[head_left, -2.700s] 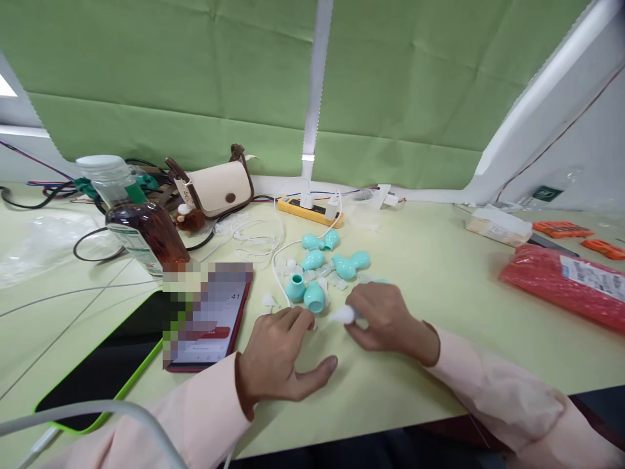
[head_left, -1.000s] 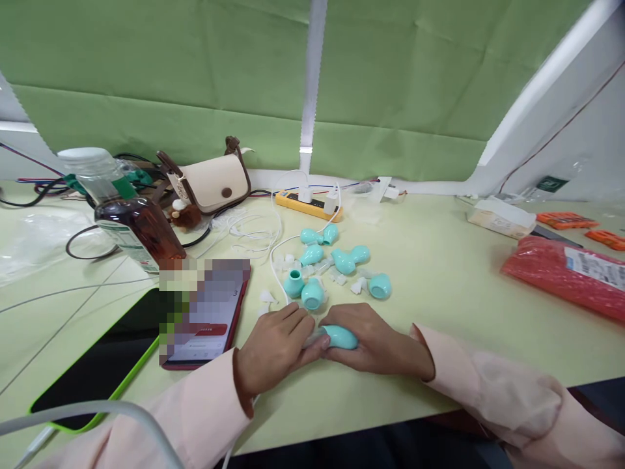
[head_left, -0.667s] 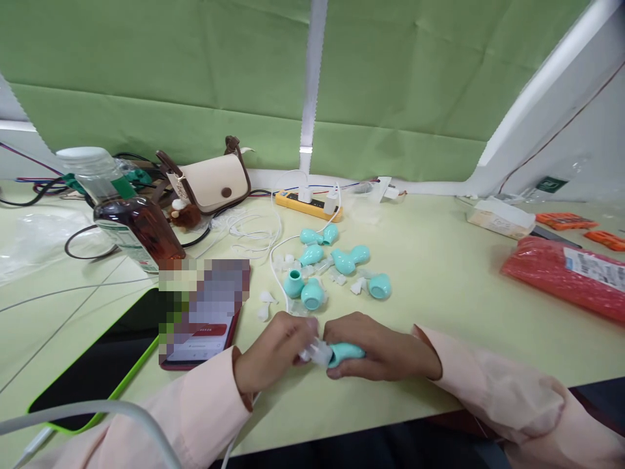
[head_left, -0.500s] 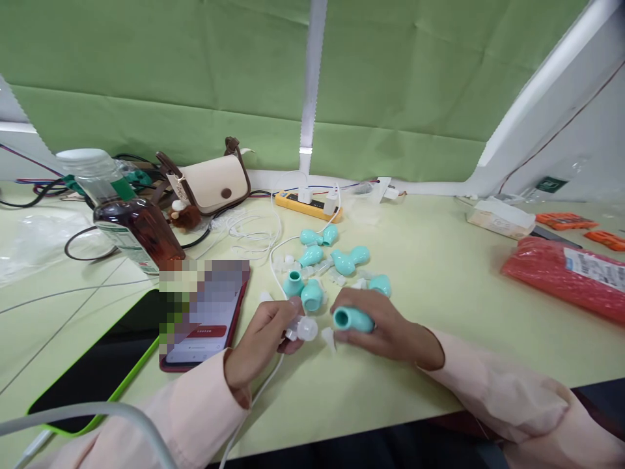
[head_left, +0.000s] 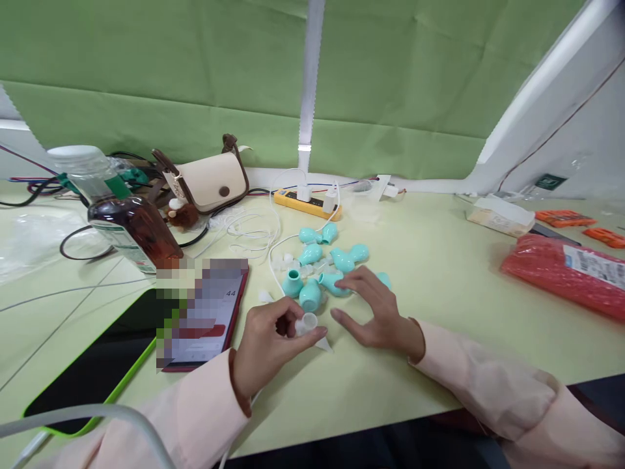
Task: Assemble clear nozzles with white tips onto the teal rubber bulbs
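My left hand (head_left: 276, 339) is closed around a small translucent plastic piece (head_left: 307, 323) with a round open end turned up. Just beyond its thumb lies a pointed white piece (head_left: 325, 345), partly covered. Fingers apart, my right hand (head_left: 374, 309) holds nothing; its index fingertip is at a hollow teal bulb-shaped piece (head_left: 331, 283), and I cannot tell whether they touch. Beside that one, more teal pieces stand or lie, among them an upright one with an open mouth (head_left: 293, 284) and a rounder one (head_left: 310, 296). Several small clear plastic parts (head_left: 319, 266) are scattered between them.
Two phones lie to the left, one with a green edge (head_left: 102, 361) and one in a red case (head_left: 234, 312). Behind them stand a bottle of dark liquid (head_left: 141, 228) and a cream bag (head_left: 215, 182). A yellow power strip (head_left: 305, 205) lies at the back, a red package (head_left: 561, 273) at right.
My right hand has let go of the teal piece, which now lies with the others, and its fingers have spread. My left hand has turned the clear piece so its open end faces up.
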`<state>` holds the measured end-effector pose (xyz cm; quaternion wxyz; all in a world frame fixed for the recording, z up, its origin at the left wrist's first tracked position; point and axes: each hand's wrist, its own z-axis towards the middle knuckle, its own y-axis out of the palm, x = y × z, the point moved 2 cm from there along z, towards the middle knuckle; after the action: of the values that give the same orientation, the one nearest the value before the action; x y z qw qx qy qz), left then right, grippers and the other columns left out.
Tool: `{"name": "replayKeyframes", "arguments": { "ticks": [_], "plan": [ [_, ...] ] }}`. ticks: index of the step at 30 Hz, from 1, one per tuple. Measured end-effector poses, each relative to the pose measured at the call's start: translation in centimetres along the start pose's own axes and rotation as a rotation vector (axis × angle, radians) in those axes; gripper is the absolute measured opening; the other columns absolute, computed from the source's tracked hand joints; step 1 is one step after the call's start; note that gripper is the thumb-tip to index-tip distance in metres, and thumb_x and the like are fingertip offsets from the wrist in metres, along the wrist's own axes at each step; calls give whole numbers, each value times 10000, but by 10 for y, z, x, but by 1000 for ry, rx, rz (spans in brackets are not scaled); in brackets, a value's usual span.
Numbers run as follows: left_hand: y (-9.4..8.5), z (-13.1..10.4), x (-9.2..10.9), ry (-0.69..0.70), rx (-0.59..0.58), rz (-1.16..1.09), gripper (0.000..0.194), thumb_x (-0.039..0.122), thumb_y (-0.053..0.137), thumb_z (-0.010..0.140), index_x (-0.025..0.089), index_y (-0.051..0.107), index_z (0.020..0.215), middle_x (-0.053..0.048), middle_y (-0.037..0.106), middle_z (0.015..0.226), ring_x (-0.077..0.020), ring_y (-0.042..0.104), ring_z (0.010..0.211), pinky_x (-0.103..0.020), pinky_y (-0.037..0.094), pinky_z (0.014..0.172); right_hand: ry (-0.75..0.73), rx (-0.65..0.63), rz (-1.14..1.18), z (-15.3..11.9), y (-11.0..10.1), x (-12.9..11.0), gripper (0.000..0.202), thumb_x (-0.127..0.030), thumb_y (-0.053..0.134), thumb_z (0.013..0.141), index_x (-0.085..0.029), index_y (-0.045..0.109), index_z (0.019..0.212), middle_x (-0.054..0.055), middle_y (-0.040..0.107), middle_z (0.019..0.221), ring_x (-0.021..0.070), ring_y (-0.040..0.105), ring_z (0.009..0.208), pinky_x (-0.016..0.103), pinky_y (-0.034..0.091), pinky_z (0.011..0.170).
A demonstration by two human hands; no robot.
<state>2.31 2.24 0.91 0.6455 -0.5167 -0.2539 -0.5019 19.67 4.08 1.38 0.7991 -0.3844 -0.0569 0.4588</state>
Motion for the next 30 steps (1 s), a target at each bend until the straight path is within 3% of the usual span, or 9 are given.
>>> {"name": "replayKeyframes", "arguments": {
  "ticks": [3,6,8,13,21,23,27,30],
  "plan": [
    [0,-5,2,196,35,145,193,232,658,650,143,494,599,62,397,471,-66,375,429,-185,331,406,18,-105,281,-4,2,-19,381,-293,591,712,-171,481,1055,5,548,666,101,462,545,237,435,528],
    [1,-8,7,346,13,175,105,184,620,690,140,535,645,38,449,510,-79,420,457,-188,363,419,45,-165,429,-7,8,-28,315,-300,573,741,-161,516,1018,-6,566,641,78,482,511,196,442,508],
    [1,-8,10,397,12,119,50,163,613,699,138,574,716,17,508,541,-92,470,490,-200,411,457,61,-132,427,-8,9,-26,252,-262,556,763,-156,530,991,2,587,655,82,524,549,186,453,532],
    [-2,-6,14,382,57,-54,163,96,618,694,136,613,852,-14,598,606,-107,547,542,-224,477,527,-10,-81,318,-7,2,-22,209,-192,493,798,-137,511,998,38,624,712,109,574,630,209,467,594],
    [-2,-11,20,661,52,180,169,7,569,705,120,615,822,-62,624,648,-132,537,571,-253,469,494,39,-63,255,-11,3,-25,173,-203,473,812,-146,502,973,22,616,676,113,593,633,193,468,593],
    [-2,-10,20,665,66,152,166,7,578,698,130,615,805,-56,630,642,-131,541,565,-252,472,495,27,-55,235,-11,2,-26,164,-209,467,816,-148,500,965,19,611,661,114,592,625,194,468,585],
    [-4,-4,19,487,33,-26,120,53,563,725,150,624,758,-40,632,638,-129,567,582,-243,486,520,-33,-59,210,-8,0,-24,153,-226,436,832,-153,491,955,31,616,683,121,588,635,208,469,578],
    [-4,-2,19,389,-15,-16,110,83,542,745,151,628,737,-41,634,640,-136,575,595,-250,487,542,-130,-56,146,-8,-1,-19,177,-228,431,833,-146,479,982,33,604,664,130,575,625,227,466,560]
  ]
}}
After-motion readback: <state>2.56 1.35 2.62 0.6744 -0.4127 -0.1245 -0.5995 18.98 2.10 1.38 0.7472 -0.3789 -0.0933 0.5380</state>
